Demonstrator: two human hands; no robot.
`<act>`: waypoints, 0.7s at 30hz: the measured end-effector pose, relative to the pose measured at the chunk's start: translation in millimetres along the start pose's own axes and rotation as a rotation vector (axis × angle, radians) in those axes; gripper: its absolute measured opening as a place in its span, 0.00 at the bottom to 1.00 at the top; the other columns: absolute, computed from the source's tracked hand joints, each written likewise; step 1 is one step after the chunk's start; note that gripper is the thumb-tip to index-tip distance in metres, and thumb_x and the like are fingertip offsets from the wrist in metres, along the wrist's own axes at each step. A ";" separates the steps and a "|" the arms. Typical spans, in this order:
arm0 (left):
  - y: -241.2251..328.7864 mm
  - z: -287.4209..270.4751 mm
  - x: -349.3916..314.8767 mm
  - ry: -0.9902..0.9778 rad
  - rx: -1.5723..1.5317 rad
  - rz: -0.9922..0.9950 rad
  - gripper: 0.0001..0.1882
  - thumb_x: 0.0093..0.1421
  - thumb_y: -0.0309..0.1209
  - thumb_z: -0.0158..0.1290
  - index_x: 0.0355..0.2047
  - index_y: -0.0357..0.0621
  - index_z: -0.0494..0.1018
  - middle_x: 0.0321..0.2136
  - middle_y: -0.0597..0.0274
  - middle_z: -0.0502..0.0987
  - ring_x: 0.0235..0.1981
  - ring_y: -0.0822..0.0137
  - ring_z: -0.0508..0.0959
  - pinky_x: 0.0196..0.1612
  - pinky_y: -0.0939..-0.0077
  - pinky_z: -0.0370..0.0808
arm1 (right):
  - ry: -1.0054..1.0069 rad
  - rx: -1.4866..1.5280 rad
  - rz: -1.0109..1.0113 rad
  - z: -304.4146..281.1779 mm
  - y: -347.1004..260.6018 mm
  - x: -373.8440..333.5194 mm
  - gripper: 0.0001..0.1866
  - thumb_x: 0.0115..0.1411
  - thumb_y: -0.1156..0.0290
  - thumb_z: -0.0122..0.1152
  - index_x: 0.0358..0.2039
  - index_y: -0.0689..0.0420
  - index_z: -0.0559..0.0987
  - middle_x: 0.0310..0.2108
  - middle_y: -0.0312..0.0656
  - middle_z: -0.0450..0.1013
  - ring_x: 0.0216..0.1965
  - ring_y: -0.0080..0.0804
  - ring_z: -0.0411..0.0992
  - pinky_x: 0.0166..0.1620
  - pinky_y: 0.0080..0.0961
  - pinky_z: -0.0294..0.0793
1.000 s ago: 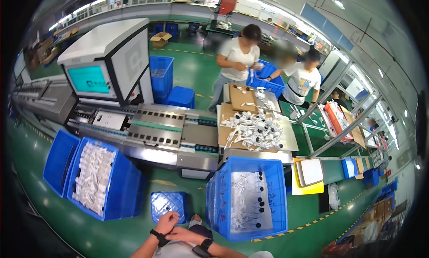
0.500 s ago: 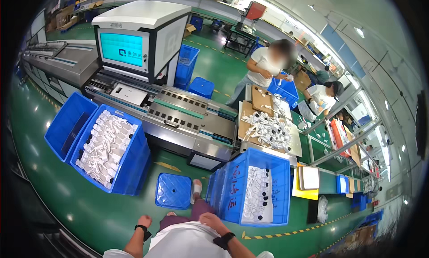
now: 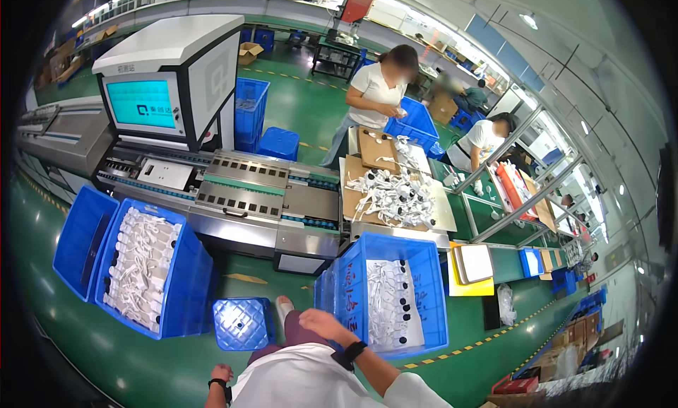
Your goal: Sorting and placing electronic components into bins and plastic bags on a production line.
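Observation:
Both of my hands hang in front of my body, and nothing shows in either. My left hand point(image 3: 222, 373) is curled in loosely, low beside the blue plastic stool point(image 3: 242, 324). Held over my thigh, my right hand point(image 3: 320, 325) has its fingers loosely bent and a little apart. Close to its right stands a blue bin point(image 3: 441, 295), with white corded parts with black round ends point(image 3: 385, 295) lying in rows inside. Another blue bin point(image 3: 191, 281) at the left holds similar white parts point(image 3: 140, 267), and an empty-looking blue bin point(image 3: 74, 245) leans against it.
A long conveyor machine point(image 3: 247, 189) with a screen housing point(image 3: 169, 76) runs across ahead. At its right end, a table point(image 3: 441, 214) carries a heap of white corded parts point(image 3: 395, 196). A person point(image 3: 378, 83) stands behind it, another point(image 3: 484, 139) farther right. Green floor point(image 3: 268, 267) lies between the bins.
My view has shifted to the right, so the machine and bins sit farther left. My right hand has risen a little, while my left has dropped lower. Neither has taken hold of anything visible.

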State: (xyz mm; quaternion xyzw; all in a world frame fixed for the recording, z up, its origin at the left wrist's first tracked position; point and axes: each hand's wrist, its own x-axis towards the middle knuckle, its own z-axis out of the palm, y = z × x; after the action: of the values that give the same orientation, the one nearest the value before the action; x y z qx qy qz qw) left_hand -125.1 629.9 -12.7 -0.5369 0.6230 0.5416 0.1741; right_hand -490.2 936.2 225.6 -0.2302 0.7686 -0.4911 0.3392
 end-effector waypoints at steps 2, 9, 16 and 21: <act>18.7 3.2 7.4 0.001 0.012 0.010 0.11 0.57 0.30 0.49 0.28 0.36 0.79 0.21 0.54 0.81 0.20 0.62 0.82 0.23 0.68 0.77 | 0.095 -0.023 -0.122 -51.2 9.2 31.1 0.14 0.64 0.64 0.62 0.45 0.59 0.80 0.44 0.40 0.79 0.45 0.25 0.77 0.47 0.26 0.76; 85.5 22.4 -4.0 0.092 -0.026 0.043 0.10 0.57 0.29 0.51 0.30 0.35 0.78 0.21 0.54 0.81 0.20 0.63 0.81 0.24 0.69 0.77 | 0.545 0.677 0.043 -267.2 18.5 182.9 0.17 0.58 0.68 0.65 0.47 0.57 0.77 0.39 0.38 0.77 0.47 0.33 0.75 0.44 0.29 0.76; 228.5 57.9 1.1 0.066 0.148 0.169 0.10 0.58 0.29 0.54 0.36 0.34 0.77 0.25 0.55 0.81 0.25 0.63 0.82 0.32 0.69 0.78 | 0.793 -0.162 0.042 -420.1 225.4 290.0 0.11 0.51 0.73 0.63 0.36 0.59 0.75 0.34 0.49 0.75 0.39 0.54 0.74 0.36 0.48 0.72; 334.7 90.4 -5.8 0.036 0.130 0.261 0.12 0.58 0.30 0.56 0.40 0.36 0.77 0.28 0.55 0.82 0.29 0.65 0.82 0.36 0.69 0.78 | 0.872 -0.051 0.514 -425.3 258.2 323.1 0.14 0.54 0.69 0.63 0.37 0.63 0.76 0.35 0.52 0.77 0.36 0.50 0.76 0.41 0.43 0.73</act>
State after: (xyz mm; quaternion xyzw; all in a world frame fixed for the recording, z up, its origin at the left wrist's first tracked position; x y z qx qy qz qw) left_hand -443.0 656.0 123.3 -0.4486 0.7245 0.5082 0.1253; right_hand -1028.0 1075.2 17.1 0.1849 0.8822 -0.4234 0.0907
